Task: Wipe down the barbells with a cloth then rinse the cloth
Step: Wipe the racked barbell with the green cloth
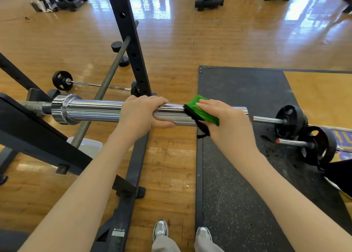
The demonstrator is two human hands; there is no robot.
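A chrome barbell sleeve [91, 110] runs across the middle of the view, resting on a black rack at the left. My left hand [142, 113] grips the sleeve from above, fingers curled over it and thumb under. Just to its right, a green cloth with a black edge [200, 110] is wrapped over the sleeve. My right hand [226, 122] holds the cloth against the bar near the sleeve's outer end.
A black rack upright [131, 48] rises behind the bar, with its base beam [133, 166] on the wooden floor. A dark rubber mat [238, 175] lies to the right. Two small barbells with black plates [291, 120] lie on the mat. Another small barbell [62, 80] lies at the left.
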